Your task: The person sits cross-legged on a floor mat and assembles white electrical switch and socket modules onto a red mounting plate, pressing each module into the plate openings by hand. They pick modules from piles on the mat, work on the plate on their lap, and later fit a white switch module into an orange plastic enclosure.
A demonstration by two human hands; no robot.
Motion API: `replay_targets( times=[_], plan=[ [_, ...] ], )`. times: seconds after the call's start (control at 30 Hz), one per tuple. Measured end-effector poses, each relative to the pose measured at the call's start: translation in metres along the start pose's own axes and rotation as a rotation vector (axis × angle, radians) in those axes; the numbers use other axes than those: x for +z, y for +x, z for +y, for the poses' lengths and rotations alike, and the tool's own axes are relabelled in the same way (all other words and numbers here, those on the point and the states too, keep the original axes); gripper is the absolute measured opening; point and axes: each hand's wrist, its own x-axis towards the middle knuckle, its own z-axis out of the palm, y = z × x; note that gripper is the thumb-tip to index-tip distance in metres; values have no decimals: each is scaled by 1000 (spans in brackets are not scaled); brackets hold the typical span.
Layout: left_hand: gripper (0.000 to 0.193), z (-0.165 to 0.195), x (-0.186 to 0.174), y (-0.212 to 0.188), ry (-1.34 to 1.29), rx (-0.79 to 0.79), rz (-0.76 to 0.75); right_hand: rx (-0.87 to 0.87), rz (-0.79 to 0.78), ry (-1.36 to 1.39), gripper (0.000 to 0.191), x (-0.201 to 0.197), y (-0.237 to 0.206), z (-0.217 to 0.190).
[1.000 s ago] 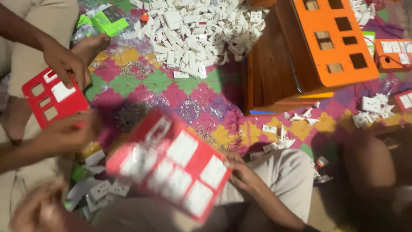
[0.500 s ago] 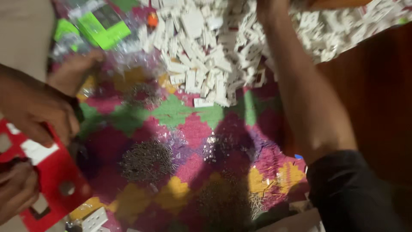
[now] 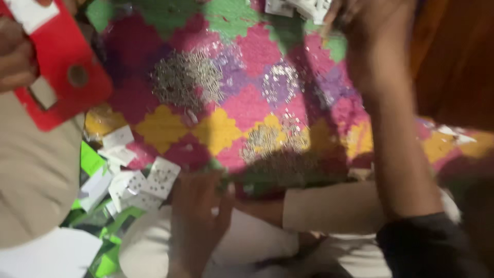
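The pile of small white plastic pieces [image 3: 296, 7] shows only as a blurred strip at the top edge, on the colourful patchwork mat [image 3: 231, 113]. Half a second ago the heap filled the upper view; the camera has since tipped down, and the right arm still stretches up to it. The right hand [image 3: 368, 23] rests at the pile, fingers curled, though blur hides whether they grip a piece. The left hand [image 3: 198, 216] lies loosely open, empty, on the cream trouser leg [image 3: 247, 242]. Another person's hand [image 3: 15, 56] holds a red plastic plate with cut-outs [image 3: 59, 72] at upper left.
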Motion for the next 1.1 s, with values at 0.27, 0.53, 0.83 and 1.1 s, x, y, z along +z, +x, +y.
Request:
replay_targets(
  times=[0.27,0.53,0.83,1.1],
  plan=[
    [37,-8,37,-13,197,101,-274,641,-805,-1037,31,4,-206,-29],
    [34,-17,69,-33,225,297,-50,344,-621,-888,24,41,-226,-9],
    [13,-6,-43,-110,37,141,500,473,-533,-152,43,54,-214,12],
    [15,-111,-210,-243,512,-440,981,412,-563,-534,35,42,-214,19]
  ],
)
